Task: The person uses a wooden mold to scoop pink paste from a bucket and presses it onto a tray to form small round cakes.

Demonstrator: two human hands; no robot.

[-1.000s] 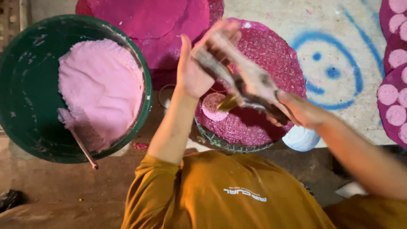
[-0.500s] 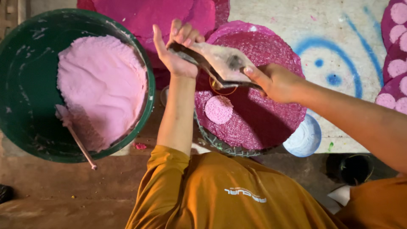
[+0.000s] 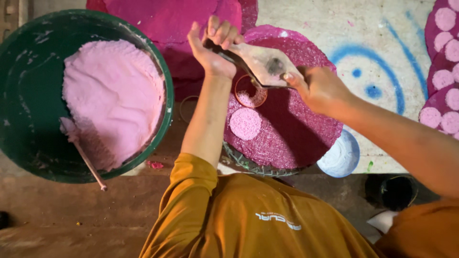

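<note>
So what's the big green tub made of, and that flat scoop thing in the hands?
The green tub looks like plastic: smooth, dull, scuffed with pale smears. The flat scoop, held by the left hand and right hand, seems to be thin metal, greyish with a slight sheen, though paste coats it.

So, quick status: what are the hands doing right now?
Left hand and right hand both grip flat scraper. Held above ring mould on magenta tray. Nothing in the way.

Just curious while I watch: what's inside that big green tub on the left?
The green tub holds a thick mound of pale pink paste, with a thin stick leaning in it against the near rim. The paste covers the tub's bottom on that side, so nothing beneath it shows.
</note>
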